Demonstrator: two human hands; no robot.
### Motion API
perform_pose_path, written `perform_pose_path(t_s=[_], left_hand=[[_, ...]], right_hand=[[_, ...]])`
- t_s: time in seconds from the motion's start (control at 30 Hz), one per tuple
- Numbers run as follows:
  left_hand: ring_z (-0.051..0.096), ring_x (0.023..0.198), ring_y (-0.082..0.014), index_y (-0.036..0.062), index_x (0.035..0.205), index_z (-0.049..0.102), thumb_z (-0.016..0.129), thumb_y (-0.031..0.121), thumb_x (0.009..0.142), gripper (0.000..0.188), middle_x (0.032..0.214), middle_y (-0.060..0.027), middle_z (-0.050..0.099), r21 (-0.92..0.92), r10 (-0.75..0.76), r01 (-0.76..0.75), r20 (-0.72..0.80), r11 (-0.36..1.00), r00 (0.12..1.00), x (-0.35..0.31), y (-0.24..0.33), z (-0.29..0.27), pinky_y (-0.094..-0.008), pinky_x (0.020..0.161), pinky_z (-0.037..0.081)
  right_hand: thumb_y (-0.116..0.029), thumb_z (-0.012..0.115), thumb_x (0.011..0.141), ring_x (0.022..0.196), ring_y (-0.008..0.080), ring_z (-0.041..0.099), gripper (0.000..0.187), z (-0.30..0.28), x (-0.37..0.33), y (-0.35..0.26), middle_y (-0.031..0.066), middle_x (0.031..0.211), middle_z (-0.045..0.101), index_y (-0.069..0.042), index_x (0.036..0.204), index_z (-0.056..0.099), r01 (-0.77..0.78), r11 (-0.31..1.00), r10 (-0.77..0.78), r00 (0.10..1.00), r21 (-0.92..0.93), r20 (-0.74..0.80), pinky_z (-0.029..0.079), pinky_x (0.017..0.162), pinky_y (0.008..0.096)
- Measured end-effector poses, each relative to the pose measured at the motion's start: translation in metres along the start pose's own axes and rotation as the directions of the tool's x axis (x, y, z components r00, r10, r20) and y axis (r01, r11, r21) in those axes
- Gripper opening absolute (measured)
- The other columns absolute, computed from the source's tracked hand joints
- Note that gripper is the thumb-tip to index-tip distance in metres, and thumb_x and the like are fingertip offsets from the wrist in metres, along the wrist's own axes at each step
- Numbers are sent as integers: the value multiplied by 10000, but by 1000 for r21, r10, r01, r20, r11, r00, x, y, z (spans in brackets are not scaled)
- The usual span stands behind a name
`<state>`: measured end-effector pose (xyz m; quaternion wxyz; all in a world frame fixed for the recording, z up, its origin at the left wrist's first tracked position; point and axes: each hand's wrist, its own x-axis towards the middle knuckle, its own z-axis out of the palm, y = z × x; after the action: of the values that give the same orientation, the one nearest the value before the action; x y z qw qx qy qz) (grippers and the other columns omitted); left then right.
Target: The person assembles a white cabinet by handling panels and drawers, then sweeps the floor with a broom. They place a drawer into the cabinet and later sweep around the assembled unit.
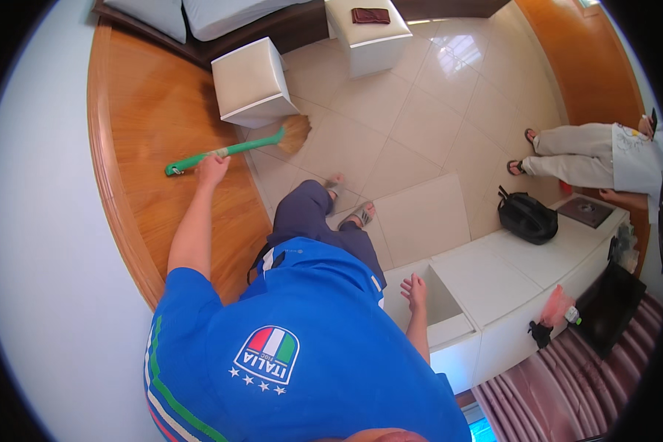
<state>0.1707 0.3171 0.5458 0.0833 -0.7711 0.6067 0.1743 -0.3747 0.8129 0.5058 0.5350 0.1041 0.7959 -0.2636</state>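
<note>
My left hand (212, 169) is closed around the green handle of a broom (254, 142), gripping it near its upper end. The broom slants in front of the wooden door panel, and its straw bristles reach the tiled floor by the foot of a white cube stool (252, 81). My right hand (415, 292) hangs with its fingers apart and holds nothing. It is nearest to an open compartment of the low white cabinet (486, 283).
Another white stool (372, 33) carries a folded dark red cloth (370, 15). A bed (236, 16) stands behind. A black backpack (529, 218) sits on the cabinet. To the right stands another person (589, 155) in pale trousers and sandals. A pink bag (557, 306) lies near a dark screen (610, 306).
</note>
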Motion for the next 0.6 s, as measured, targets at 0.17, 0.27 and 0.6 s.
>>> perform_pose_path(t_s=[0.17, 0.27, 0.6], left_hand=[[496, 1319, -330, 64, 1268, 606, 725, 409, 876, 535, 1348, -134, 582, 431, 211, -206, 36, 879, 977, 55, -55, -8, -550, 1075, 392], [467, 1383, -319, 77, 1440, 465, 805, 361, 811, 769, 1492, -138, 511, 547, 70, -227, 293, 806, 954, 81, -80, 6, -561, 1135, 348], [717, 1013, -378, 8, 1075, 687, 696, 228, 892, 287, 1036, -208, 738, 501, 215, -588, 616, 635, 758, 134, 7, -41, -489, 846, 575]], right_hand=[[-482, 551, 1032, 1095, 295, 696, 567, 11, -32, -24, 189, 1284, 662, -47, 1392, 500, 43, 995, -31, 990, 85, -138, 576, 863, 432], [-470, 560, 1029, 1067, 277, 706, 547, 42, -52, -22, 184, 1249, 681, -38, 1363, 532, 42, 989, -7, 971, 141, -241, 577, 857, 420], [-464, 576, 1019, 975, 226, 728, 547, 228, -154, -23, 144, 1111, 736, 22, 1260, 648, -82, 996, 78, 990, -30, -116, 564, 833, 339]])
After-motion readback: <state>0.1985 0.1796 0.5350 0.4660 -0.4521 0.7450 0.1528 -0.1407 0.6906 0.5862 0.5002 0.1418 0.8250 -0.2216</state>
